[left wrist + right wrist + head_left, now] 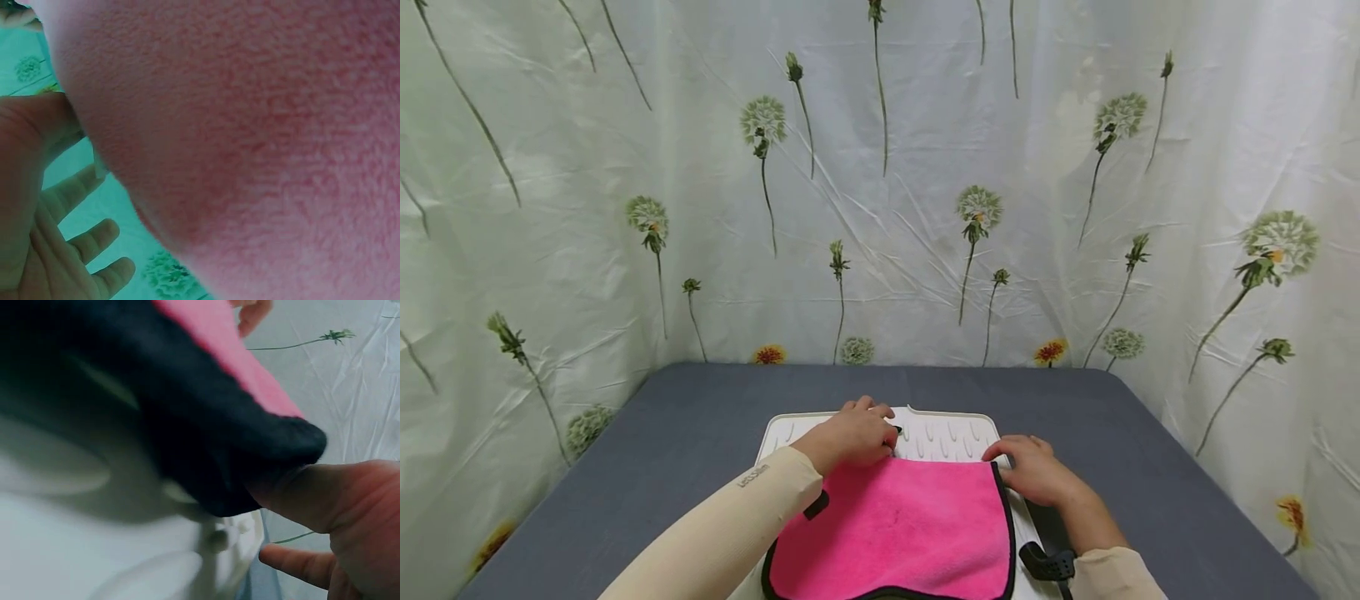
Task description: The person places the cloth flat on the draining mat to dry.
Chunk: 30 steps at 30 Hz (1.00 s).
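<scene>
A pink plush towel (895, 525) with black edging lies folded over a white board with raised oblong ridges (955, 435). My left hand (853, 435) pinches the towel's far edge, left of the middle; in the left wrist view its thumb meets the cloth while the other fingers spread apart. At the far right corner, my right hand (1037, 471) holds the towel. The right wrist view shows its thumb (306, 497) tucked into the black-edged fold (237, 450), lifted a little off the board. Cloth hides some of the left fingertips.
A dark grey table (700, 442) extends around the board on both sides. Behind it hangs a pale curtain (895, 208) with printed dandelions. Black wrist straps (1047, 562) sit on the forearms, and light sleeves (722, 517) cover the arms.
</scene>
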{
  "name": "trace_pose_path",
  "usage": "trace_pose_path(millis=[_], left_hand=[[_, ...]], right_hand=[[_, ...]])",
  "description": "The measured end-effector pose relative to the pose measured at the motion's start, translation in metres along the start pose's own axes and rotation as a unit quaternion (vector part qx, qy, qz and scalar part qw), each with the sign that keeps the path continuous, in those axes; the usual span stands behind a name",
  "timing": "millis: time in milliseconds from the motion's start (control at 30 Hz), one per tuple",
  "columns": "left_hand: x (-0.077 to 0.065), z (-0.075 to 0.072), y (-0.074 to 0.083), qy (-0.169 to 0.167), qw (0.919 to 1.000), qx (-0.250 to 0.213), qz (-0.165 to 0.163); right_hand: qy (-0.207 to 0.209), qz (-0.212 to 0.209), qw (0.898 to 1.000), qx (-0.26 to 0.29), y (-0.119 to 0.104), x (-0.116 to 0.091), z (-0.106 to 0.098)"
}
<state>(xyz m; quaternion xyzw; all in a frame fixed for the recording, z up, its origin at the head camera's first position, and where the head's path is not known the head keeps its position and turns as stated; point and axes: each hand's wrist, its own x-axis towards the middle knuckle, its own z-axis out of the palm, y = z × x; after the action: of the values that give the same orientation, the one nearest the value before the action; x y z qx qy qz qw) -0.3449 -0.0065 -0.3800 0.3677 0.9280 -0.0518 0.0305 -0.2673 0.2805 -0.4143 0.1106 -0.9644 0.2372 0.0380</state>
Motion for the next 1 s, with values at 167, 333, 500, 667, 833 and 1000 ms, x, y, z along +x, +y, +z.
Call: trace_pose_path(millis=[167,333,500,667,833,1000], left_hand=[[-0.001,0.002,-0.005,-0.001,0.9996,-0.008,-0.028],[-0.002,0.000,-0.010,-0.005,0.9990,-0.007,-0.045],[-0.003,-0.001,-0.013,-0.006,0.9988,0.003,-0.048],[-0.007,-0.002,-0.017,0.001,0.9988,-0.001,-0.049],[-0.011,-0.005,-0.023,0.015,0.9984,0.001,-0.055],[-0.014,-0.006,-0.030,0.019,0.9982,-0.009,-0.056]], right_hand=[[0.012,-0.004,1.000,0.000,-0.005,0.002,0.004],[0.001,0.022,1.000,0.018,-0.005,0.003,0.006],[0.000,0.025,0.999,0.026,-0.003,0.003,0.007],[0.005,0.020,1.000,0.022,-0.002,0.003,0.007],[0.014,0.009,1.000,0.019,-0.001,0.003,0.006],[0.026,0.002,0.999,0.021,0.000,0.002,0.004]])
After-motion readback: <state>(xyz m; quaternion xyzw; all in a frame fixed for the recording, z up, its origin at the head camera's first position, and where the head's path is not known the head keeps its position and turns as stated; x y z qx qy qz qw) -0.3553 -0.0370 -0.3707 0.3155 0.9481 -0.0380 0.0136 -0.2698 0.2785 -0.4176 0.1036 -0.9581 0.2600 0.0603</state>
